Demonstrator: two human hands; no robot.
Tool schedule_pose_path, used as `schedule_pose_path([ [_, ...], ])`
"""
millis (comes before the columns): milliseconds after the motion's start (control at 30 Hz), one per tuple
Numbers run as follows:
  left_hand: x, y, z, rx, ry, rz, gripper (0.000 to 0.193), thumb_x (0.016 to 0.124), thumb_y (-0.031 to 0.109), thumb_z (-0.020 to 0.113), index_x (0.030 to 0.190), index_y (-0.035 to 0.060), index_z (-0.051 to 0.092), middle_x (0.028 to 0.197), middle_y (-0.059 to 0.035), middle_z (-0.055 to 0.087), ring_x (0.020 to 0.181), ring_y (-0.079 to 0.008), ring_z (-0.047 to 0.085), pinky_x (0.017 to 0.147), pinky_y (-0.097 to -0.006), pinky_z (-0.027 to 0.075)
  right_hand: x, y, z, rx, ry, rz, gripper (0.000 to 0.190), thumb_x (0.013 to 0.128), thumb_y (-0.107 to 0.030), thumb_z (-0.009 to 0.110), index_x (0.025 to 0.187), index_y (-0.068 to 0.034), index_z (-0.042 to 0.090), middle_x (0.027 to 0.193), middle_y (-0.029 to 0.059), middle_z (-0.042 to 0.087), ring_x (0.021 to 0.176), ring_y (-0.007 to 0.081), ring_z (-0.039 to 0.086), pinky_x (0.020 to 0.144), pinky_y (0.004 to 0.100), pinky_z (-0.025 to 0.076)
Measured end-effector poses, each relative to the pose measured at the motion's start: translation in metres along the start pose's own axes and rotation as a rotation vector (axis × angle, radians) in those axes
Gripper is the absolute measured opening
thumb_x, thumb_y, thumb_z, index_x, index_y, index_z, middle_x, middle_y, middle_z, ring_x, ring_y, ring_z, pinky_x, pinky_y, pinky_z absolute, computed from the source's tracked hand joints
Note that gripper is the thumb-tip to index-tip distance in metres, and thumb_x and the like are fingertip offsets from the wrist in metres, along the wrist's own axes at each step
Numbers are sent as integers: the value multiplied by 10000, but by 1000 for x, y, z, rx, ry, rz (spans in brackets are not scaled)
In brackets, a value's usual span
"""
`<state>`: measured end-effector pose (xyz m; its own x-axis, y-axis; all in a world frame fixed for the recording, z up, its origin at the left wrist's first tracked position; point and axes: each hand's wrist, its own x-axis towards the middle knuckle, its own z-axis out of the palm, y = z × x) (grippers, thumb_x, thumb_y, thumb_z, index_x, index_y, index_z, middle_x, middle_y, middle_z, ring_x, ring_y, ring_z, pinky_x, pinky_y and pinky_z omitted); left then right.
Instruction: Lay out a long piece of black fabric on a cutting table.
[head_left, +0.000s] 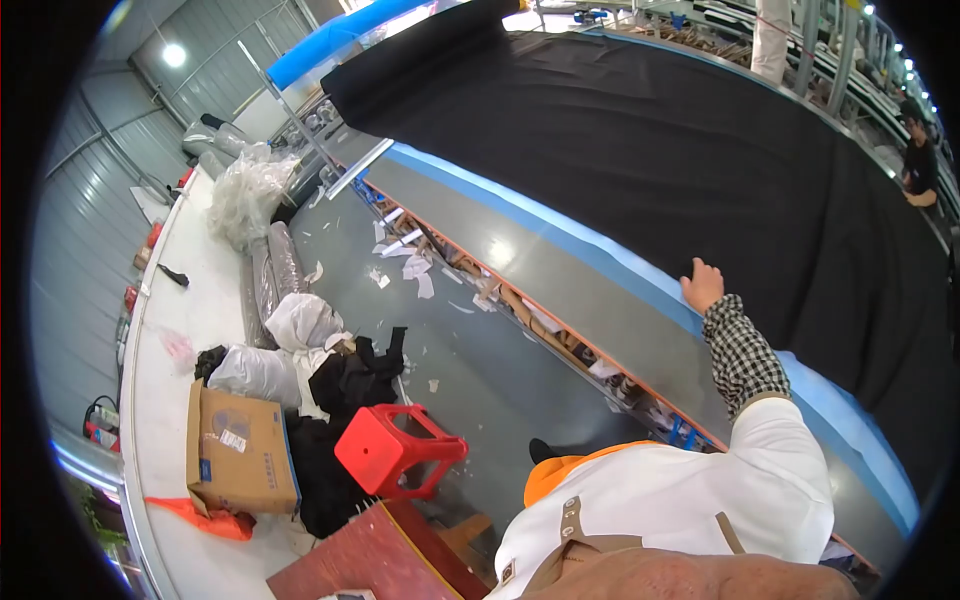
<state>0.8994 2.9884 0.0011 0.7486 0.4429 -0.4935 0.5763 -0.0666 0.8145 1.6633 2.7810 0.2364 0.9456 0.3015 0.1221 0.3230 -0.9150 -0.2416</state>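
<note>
My right hand (703, 286), at the end of a black-and-white checked sleeve cover (746, 356), rests at the near edge of a wide sheet of black fabric (660, 142). Thumb and index finger are apart, with nothing visible between them; the other fingers are hard to make out. Under the fabric, a light blue sheet (525, 201) sticks out as a strip along the long grey table (495, 240). The black fabric runs back to a thick roll (420, 79) at the table's far end. My left hand is out of view.
An orange edge strip (551, 319) borders the table, above a lower shelf crammed with cardboard tubes and scraps. A red plastic stool (401, 450), a cardboard box (244, 450) and white sacks (259, 375) stand left. Paper scraps (416, 266) litter the floor. Another person (919, 157) stands far right.
</note>
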Motion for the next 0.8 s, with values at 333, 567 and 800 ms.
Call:
schedule_pose_path([
  [333,118,1,-167,-433,92,-379,268,992,302,564,1085,68,657,1055,-102,698,797,-231,685,610,-378,501,-9,8,-15,-124,-89,302,697,862,-330,703,1438,12,509,1349,245,594,1252,404,551,1087,477,456],
  [567,343,146,-262,-628,439,-478,203,958,233,629,1018,44,670,892,-78,745,614,-185,707,408,-294,478,4,-34,2,-187,-57,374,558,950,-322,626,1418,-33,533,1307,227,603,1215,394,574,1052,479,473],
  [800,441,200,-264,-431,196,-470,267,952,261,653,1115,51,681,939,-75,748,709,-180,731,516,-301,514,20,-25,17,-257,144,412,348,974,-307,615,1199,-42,636,1067,224,665,983,422,652,859,498,533],
])
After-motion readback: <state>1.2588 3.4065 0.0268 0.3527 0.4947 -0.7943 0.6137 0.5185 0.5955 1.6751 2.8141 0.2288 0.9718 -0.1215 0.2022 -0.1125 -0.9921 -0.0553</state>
